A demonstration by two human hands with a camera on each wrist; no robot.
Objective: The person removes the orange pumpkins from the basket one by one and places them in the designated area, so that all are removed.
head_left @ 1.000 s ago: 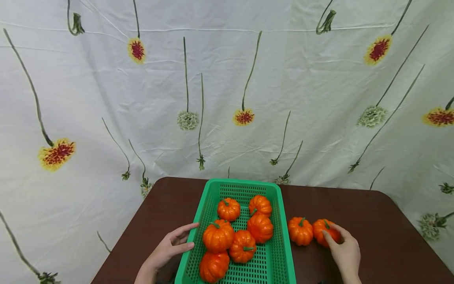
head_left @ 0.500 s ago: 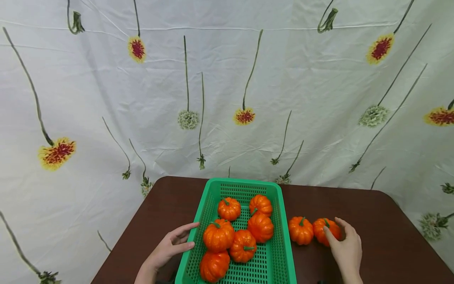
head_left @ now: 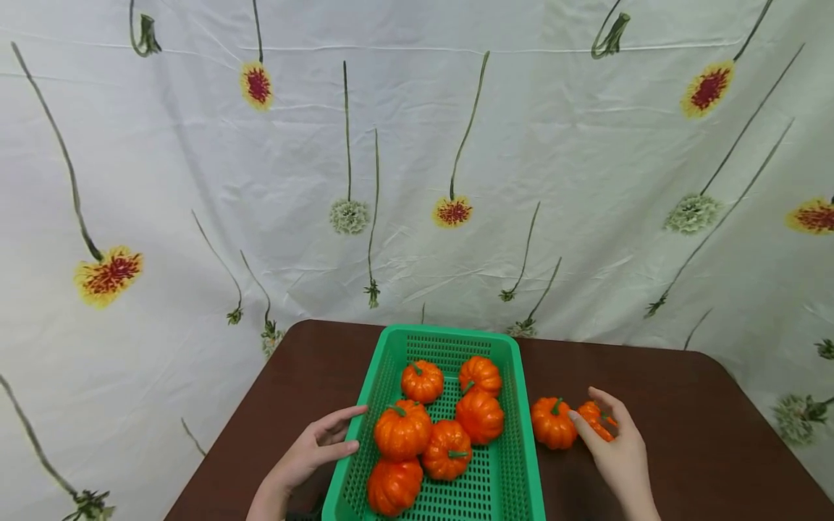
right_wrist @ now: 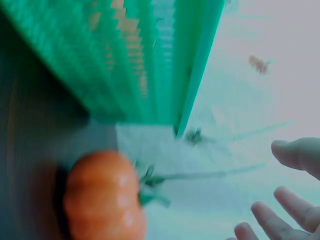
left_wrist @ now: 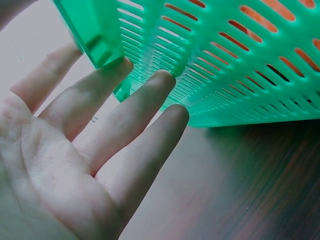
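A green plastic basket with slotted walls holds several small orange pumpkins with green stems. My left hand is at its left side; in the left wrist view its extended fingertips reach the slotted wall, the thumb out of sight. Right of the basket, one pumpkin lies on the table, and a second pumpkin beside it is partly hidden behind my right hand. That hand hovers with thumb and fingers spread, nothing between them. The right wrist view catches its fingertips apart from a pumpkin.
The dark brown table extends to both sides of the basket, with rounded far corners. Behind it hangs a white cloth printed with flowers, close to the table's far edge.
My right hand has drawn off the far right pumpkin and shifted left, its thumb now near the other loose pumpkin. Both pumpkins stay on the table. My left hand stays at the basket's side.
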